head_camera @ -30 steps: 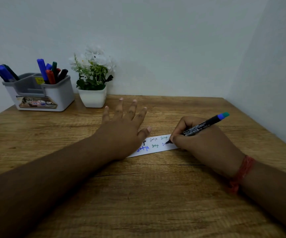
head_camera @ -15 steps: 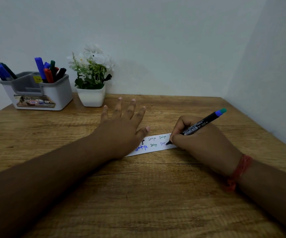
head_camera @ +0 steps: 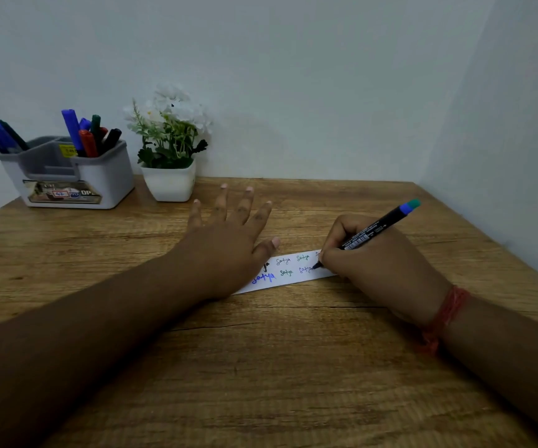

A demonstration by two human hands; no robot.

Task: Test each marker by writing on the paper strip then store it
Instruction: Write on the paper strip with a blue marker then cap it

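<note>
Right hand (head_camera: 380, 270) pinches black marker (head_camera: 369, 231), tip on paper strip (head_camera: 293, 270) mid-table (head_camera: 293, 367). Left hand (head_camera: 225, 250) flat, fingers spread, pressing strip's left end. Organizer (head_camera: 99, 182) with markers at back-left edge, flowerpot (head_camera: 169, 184) beside it.

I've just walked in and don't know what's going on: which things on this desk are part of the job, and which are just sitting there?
Part of the job:
- marker in the right hand
- paper strip, pressed by the left hand
- grey organizer holding more markers

Just sitting there:
- potted white flowers
</note>
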